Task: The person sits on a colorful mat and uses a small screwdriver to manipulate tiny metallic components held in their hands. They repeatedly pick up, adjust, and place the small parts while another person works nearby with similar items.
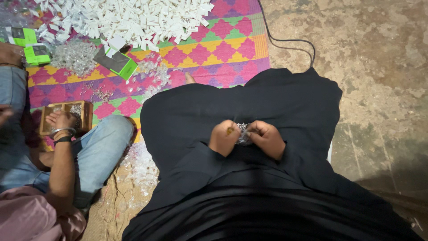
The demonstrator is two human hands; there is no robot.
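My left hand [224,137] and my right hand [266,138] rest together on my lap, over black cloth [240,107]. Both are curled around a small bunch of shiny clear pieces [243,132] pinched between them. A small yellowish bit shows in the left hand's fingers. The rest of the bunch is hidden inside my fists.
A pile of small white pieces [133,18] lies on the patterned mat [209,53]. Green and black boxes [117,62] lie nearby. At the left a seated person in jeans has a hand [60,120] in a wooden box [67,117]. A black cable [290,42] crosses the concrete floor.
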